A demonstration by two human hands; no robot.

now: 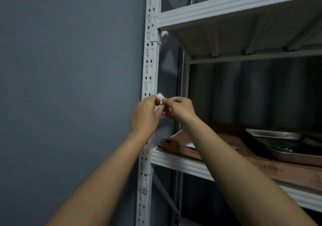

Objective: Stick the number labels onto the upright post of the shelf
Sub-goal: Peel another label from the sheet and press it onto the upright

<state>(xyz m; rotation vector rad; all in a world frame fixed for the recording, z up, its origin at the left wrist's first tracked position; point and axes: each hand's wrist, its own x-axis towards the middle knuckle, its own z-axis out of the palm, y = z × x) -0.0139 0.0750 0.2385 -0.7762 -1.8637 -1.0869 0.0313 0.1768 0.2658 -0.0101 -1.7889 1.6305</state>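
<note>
over at 9 o'clock it's just a flat grey wall, nothing else going on there. moving right, the white upright post of the shelf runs top to bottom, punched with rows of slots and holes. low on it, around 6 o'clock, there's a small label already stuck on with handwriting that looks like "2-4", though it's pretty blurry.

dead centre, both hands meet right in front of the post. the left hand has its fingers curled and pinches a little white label with a blue edge from the left side. the right hand pinches the same label from the right, fingertips bunched tight. the label sits between the two hands, just beside the post's right edge; can't tell if it's touching the post or not.

at 1 o'clock an upper shelf board slants across. at 4 o'clock the lower shelf board carries flat brown cardboard, and a metal tray rests on that cardboard further right.
</note>
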